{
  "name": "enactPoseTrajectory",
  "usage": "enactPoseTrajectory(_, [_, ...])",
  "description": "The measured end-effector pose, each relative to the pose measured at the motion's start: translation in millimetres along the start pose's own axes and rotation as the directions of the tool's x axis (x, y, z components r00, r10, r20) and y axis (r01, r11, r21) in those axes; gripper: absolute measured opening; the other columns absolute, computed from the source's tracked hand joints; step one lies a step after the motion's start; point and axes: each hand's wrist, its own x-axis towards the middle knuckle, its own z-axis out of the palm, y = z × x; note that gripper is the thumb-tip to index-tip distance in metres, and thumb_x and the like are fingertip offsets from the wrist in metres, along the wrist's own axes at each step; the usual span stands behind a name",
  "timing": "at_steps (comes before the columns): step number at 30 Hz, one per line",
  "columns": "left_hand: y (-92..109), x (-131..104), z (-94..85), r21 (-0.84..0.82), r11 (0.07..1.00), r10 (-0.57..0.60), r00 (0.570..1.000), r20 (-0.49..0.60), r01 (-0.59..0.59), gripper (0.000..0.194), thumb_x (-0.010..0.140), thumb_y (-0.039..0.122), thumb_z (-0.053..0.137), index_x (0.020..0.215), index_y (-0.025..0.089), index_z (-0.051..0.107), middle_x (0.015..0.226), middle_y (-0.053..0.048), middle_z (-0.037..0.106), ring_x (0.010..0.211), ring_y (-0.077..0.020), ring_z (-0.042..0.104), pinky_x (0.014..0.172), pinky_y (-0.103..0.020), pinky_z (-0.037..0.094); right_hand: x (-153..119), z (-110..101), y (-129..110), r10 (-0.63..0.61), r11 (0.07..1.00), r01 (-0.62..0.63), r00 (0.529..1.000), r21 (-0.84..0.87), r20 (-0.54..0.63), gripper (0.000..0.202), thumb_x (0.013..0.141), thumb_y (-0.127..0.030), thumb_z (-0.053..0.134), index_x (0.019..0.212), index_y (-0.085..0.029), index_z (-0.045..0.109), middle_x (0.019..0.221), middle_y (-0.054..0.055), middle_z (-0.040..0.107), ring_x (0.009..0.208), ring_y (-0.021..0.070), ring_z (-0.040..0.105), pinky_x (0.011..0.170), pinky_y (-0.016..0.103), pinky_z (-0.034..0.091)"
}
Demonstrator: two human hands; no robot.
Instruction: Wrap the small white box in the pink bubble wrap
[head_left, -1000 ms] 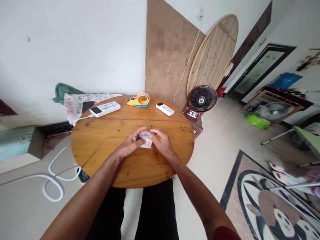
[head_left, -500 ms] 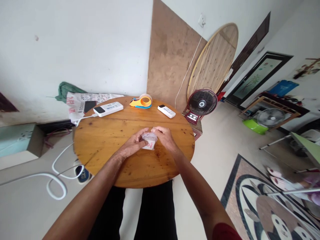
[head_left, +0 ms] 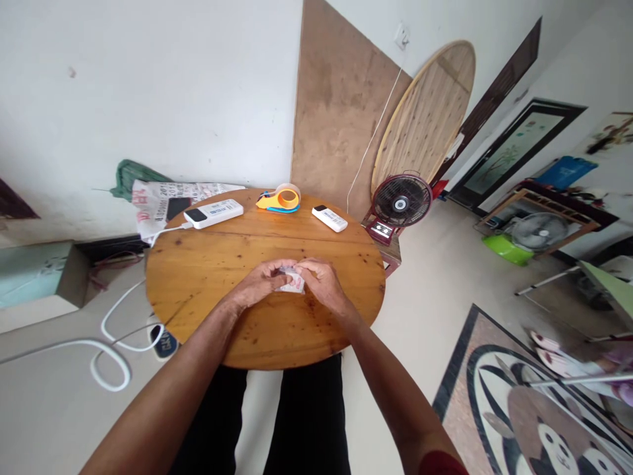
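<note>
A small clear plastic packet with red print (head_left: 295, 282) is held just above the middle of the round wooden table (head_left: 198, 264). My left hand (head_left: 262, 282) grips its left side, thumb across the front and fingers behind. My right hand (head_left: 320, 280) pinches its upper right edge, fingertips close to those of my left hand. What lies inside the packet is too small to tell.
Along the table's far side are a white power bank (head_left: 215, 213) with a white cable, an orange and blue tape dispenser (head_left: 279, 200) and a smaller white device (head_left: 330, 218). A dark red fan (head_left: 401, 201) stands beyond the right edge.
Both hands have drawn slightly closer together over the packet. The right fingers moved a little left and down along its top edge, and less of the packet shows.
</note>
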Motion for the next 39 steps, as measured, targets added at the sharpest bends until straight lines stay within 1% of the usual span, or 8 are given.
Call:
enactPoseTrajectory(6, [0,2,-2.1,0.038,0.999,0.012,0.999,-0.044,-0.01,0.065,0.058,0.047,0.082,0.113,0.015,0.068,0.107,-0.008,0.071,0.092,-0.0219,0.064,0.086,-0.035,0.048,-5,6,5,-0.054,0.991,0.047,0.997,-0.123,-0.051,0.022,0.091,-0.023,0.053,0.095,-0.022,0.074,0.101,0.004,0.073,0.095,0.0181,0.064,0.089,0.032,0.043])
enactPoseTrajectory(10, [-2,5,-3.2,0.063,0.998,-0.012,0.997,-0.079,0.017,0.068,0.058,0.051,0.081,0.114,0.016,0.068,0.105,-0.008,0.072,0.089,-0.0219,0.064,0.08,-0.034,0.049,-7,10,10,-0.089,0.983,0.073,0.992,-0.169,-0.087,0.024,0.092,-0.023,0.051,0.101,-0.022,0.073,0.104,0.004,0.073,0.095,0.0178,0.065,0.089,0.033,0.043])
enactPoseTrajectory(12, [-3,7,-3.2,0.065,0.998,-0.008,0.996,-0.091,0.014,0.069,0.058,0.053,0.081,0.114,0.015,0.068,0.106,-0.009,0.072,0.09,-0.0225,0.064,0.081,-0.034,0.049,-7,12,13,-0.091,0.975,0.07,0.991,-0.21,-0.094,0.025,0.092,-0.024,0.051,0.103,-0.023,0.073,0.105,0.004,0.073,0.097,0.0181,0.064,0.088,0.033,0.042])
enactPoseTrajectory(20, [-2,9,-1.9,0.062,0.997,-0.035,0.993,-0.111,0.042,0.069,0.059,0.053,0.08,0.115,0.016,0.068,0.105,-0.007,0.072,0.092,-0.0225,0.064,0.089,-0.036,0.046,-8,13,18,-0.144,0.931,0.113,0.987,-0.346,-0.065,0.029,0.093,-0.022,0.049,0.112,-0.027,0.071,0.11,0.003,0.072,0.098,0.0168,0.064,0.089,0.032,0.038])
enactPoseTrajectory(30, [-12,12,-6.5,0.078,0.997,-0.01,0.994,-0.109,0.019,0.069,0.065,0.056,0.075,0.119,0.015,0.066,0.114,-0.009,0.07,0.095,-0.0237,0.063,0.088,-0.036,0.047,-10,11,14,-0.198,0.886,0.174,0.98,-0.429,-0.012,0.034,0.094,-0.019,0.044,0.117,-0.026,0.068,0.117,0.004,0.069,0.104,0.0167,0.062,0.094,0.034,0.037])
enactPoseTrajectory(33, [-13,13,-4.6,0.081,0.997,0.025,0.995,-0.099,-0.017,0.066,0.067,0.057,0.073,0.118,0.016,0.066,0.113,-0.009,0.07,0.096,-0.0248,0.063,0.09,-0.038,0.047,-13,9,8,-0.205,0.869,0.189,0.979,-0.457,0.015,0.032,0.095,-0.024,0.045,0.118,-0.023,0.067,0.123,0.006,0.067,0.11,0.0176,0.06,0.101,0.036,0.034])
enactPoseTrajectory(36, [-10,13,-1.8,0.097,0.995,0.047,0.997,-0.068,-0.04,0.068,0.07,0.06,0.069,0.12,0.015,0.065,0.112,-0.01,0.071,0.097,-0.0258,0.063,0.093,-0.04,0.046,-16,7,4,-0.199,0.848,0.198,0.979,-0.492,0.051,0.034,0.094,-0.035,0.049,0.121,-0.02,0.064,0.131,0.008,0.061,0.123,0.0217,0.051,0.106,0.039,0.031])
enactPoseTrajectory(39, [-8,13,-1.4,0.232,0.968,0.118,0.987,-0.107,-0.091,0.066,0.072,0.063,0.064,0.116,0.014,0.068,0.113,-0.011,0.07,0.103,-0.0275,0.061,0.1,-0.043,0.042,-18,8,5,-0.167,0.826,0.181,0.983,-0.534,0.076,0.039,0.093,-0.041,0.052,0.125,-0.021,0.062,0.137,0.01,0.056,0.126,0.0253,0.046,0.105,0.042,0.03])
